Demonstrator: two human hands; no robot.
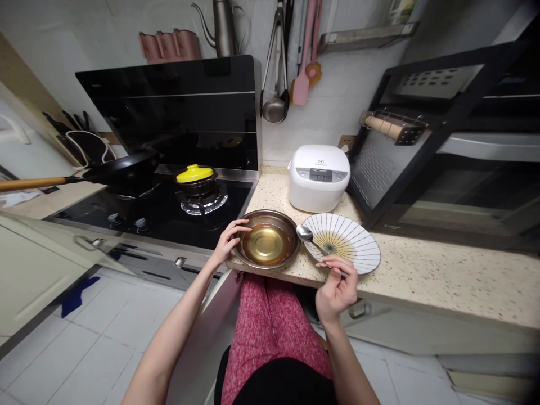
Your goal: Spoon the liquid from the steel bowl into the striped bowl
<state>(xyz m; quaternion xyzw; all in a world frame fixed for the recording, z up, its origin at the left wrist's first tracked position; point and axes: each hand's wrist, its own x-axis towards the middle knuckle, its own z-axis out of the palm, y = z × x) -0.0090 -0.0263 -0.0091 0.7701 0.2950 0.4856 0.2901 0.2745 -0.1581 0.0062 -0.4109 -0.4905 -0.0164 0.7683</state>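
A wide metal bowl (291, 247) with clear amber liquid in it stands at the counter's front edge. My left hand (228, 242) grips its left rim, with the fingers over the edge. To the right lies a large white plate (363, 239) with dark radiating lines and a yellowish centre. A metal spoon (305, 233) is pinched in my right hand (337, 287), above the plate's near left part. The spoon's head points toward the bowl and lies close to its right rim. I cannot tell whether the spoon carries anything.
A white rice cooker (319, 180) stands behind the plate. Left is the hob with a yellow-lidded pot (196, 177) and a black wok (126, 169). A ladle (274, 109) and a pink spatula (301, 87) hang on the wall. An open drawer (215, 326) juts out below the bowl.
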